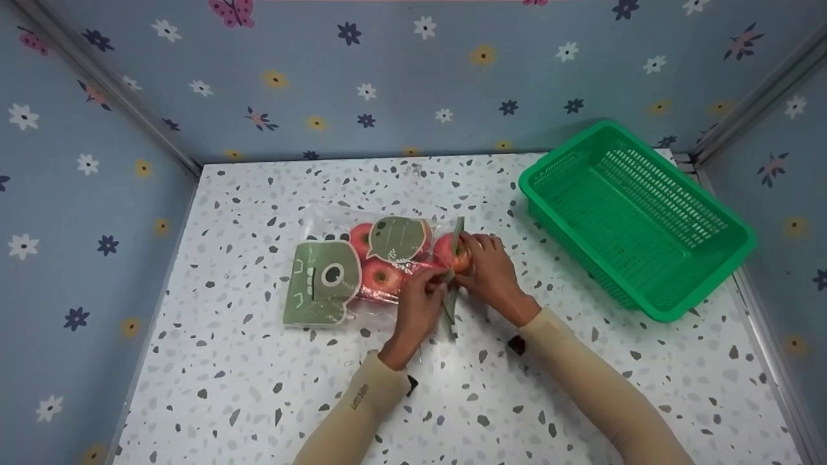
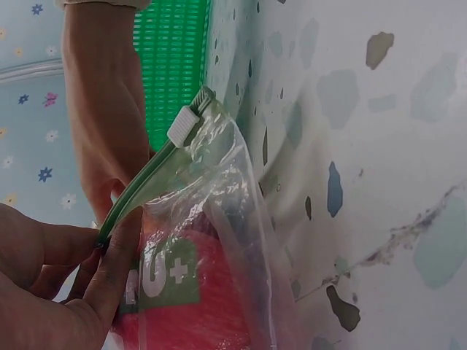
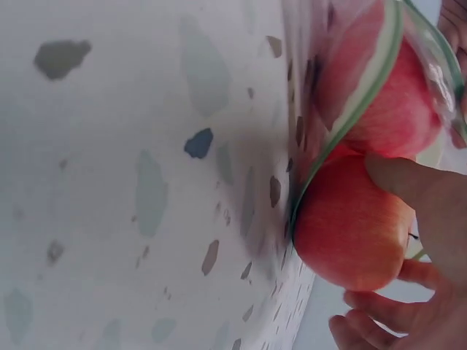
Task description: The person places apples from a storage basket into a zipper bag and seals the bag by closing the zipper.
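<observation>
Left hand [image 1: 421, 303] pinches green zip strip [image 2: 139, 188] of clear bag [image 1: 362, 268], holding mouth open; right hand [image 1: 486, 266] grasps apple [image 3: 352, 227] at opening. Green basket [image 1: 730, 255] far right on bench [image 1: 245, 387].

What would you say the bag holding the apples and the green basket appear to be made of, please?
The zip bag looks like thin clear plastic film: glossy, wrinkled, apples showing through, with a green zip strip and white slider. The basket appears to be rigid moulded plastic, uniformly green with slotted mesh walls.
</observation>
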{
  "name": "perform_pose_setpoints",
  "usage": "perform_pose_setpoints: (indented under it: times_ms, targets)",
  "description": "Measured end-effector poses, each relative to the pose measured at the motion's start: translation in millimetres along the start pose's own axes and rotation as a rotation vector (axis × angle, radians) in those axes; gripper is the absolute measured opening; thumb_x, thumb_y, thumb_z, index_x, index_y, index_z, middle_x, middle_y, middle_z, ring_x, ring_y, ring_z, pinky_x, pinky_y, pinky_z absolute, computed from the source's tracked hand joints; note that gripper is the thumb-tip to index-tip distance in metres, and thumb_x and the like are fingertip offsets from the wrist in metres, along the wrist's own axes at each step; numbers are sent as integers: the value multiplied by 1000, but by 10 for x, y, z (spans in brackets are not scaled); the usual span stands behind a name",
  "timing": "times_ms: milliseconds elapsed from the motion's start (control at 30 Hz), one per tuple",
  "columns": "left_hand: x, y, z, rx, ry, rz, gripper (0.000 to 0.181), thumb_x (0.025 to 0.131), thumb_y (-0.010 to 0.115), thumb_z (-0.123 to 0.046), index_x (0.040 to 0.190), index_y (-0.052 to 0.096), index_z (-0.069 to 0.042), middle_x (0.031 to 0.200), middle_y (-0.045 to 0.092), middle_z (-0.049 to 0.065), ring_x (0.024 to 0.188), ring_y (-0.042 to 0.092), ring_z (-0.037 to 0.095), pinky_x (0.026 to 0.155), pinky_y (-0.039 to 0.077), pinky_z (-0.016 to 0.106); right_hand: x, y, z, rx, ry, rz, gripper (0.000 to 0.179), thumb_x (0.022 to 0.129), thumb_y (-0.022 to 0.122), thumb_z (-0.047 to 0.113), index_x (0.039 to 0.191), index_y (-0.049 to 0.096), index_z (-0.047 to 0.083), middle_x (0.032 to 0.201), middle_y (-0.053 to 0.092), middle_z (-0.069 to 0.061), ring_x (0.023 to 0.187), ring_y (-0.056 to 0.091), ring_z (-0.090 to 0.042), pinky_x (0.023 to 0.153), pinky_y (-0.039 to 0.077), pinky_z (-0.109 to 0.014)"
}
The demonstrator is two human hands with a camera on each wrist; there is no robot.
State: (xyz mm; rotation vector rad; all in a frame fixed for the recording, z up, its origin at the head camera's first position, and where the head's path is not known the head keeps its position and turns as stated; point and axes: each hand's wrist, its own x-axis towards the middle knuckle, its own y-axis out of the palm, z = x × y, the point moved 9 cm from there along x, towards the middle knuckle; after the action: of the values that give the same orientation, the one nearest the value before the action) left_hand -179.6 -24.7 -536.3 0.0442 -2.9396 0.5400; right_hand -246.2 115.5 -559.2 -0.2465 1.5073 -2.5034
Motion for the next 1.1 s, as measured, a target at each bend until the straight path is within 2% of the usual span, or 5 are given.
perform_pose_setpoints:
  times_ms: [200,400,633,867,1100]
  targets:
    - [2,4,-1,-5,5,5,23,93,68,11,114,75,4,105,73,17,95,69,28,83,57,35,-36,-35,-98,135,5,-34,91,81,94,24,153,46,-4,143,61,-21,129,54,-37,107,50,-49]
    - [1,6,-17,10,35,-10,23,91,69,12,112,75,5,102,73,17,90,69,27,80,57,33,-48,-34,-111,135,-2,-71,73,85,91,21,144,56,-4,136,65,-19,119,56,-35,99,52,-48]
    - [0,1,-38,21,38,-15,24,91,70,12,112,75,4,101,73,17,88,69,27,78,56,32,-4,-4,-65,119,-40,-83,69,89,87,22,147,56,-1,126,70,-16,111,57,-34,91,52,-47]
    - [3,12,-12,-11,4,-4,24,92,69,12,114,75,4,101,73,17,88,69,26,78,56,31,-5,5,-124,125,-14,-62,70,91,85,24,148,55,-3,132,68,-18,119,58,-36,98,53,-50]
    - [3,16,-33,4,26,-10,24,92,69,11,114,75,4,102,73,17,89,68,26,80,56,33,-11,10,-94,137,-16,-66,63,94,82,22,149,57,2,132,69,-15,119,58,-32,99,52,-48]
